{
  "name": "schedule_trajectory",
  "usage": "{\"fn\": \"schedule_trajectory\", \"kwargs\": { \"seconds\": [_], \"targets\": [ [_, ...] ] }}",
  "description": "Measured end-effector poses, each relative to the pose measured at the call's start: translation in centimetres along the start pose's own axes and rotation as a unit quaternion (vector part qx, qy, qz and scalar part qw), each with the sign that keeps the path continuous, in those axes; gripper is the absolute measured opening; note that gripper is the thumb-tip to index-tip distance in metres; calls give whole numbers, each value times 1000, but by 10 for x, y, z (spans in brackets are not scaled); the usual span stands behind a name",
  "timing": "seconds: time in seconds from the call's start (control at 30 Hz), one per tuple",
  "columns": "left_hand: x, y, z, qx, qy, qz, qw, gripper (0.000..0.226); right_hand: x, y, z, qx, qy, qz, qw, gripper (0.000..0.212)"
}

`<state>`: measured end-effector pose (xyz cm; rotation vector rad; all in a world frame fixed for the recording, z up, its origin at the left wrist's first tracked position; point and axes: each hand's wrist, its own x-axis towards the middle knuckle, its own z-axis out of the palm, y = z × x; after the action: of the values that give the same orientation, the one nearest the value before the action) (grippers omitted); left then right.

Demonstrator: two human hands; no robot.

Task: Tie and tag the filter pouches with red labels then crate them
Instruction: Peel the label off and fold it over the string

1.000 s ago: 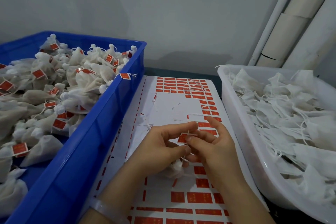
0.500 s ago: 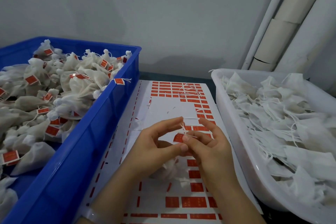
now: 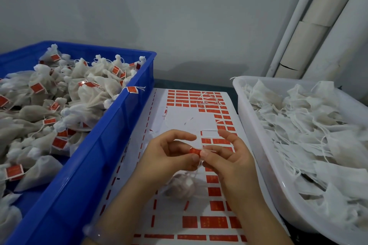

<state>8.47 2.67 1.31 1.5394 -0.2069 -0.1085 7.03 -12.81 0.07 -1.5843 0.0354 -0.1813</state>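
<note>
The filter pouch [image 3: 180,186] is below the red label [image 3: 194,151], pinched in the grip of left hand [image 3: 169,157] and right hand [image 3: 229,163]; tagging seems in hand, then it should go in the blue crate [image 3: 111,145] at left.

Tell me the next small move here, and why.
Probably squeeze the red label closed between the fingertips. The left hand and right hand both pinch it, with the pouch dangling just below over the label sheet, so tagging looks unfinished; the blue crate to the left comes afterwards.
</note>
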Motion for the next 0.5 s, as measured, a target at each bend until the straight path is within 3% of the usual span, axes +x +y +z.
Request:
{"fn": "schedule_trajectory", "kwargs": {
  "seconds": [0.2,0.5],
  "targets": [
    [-1,3,-1,-65,-24,-39,997,30,-3,-6,1,37,-43,-5,998,60],
    [-4,7,-2,-111,-66,-51,990,16,-4,-5,2,74,-74,4,995,65]
  ]
}}
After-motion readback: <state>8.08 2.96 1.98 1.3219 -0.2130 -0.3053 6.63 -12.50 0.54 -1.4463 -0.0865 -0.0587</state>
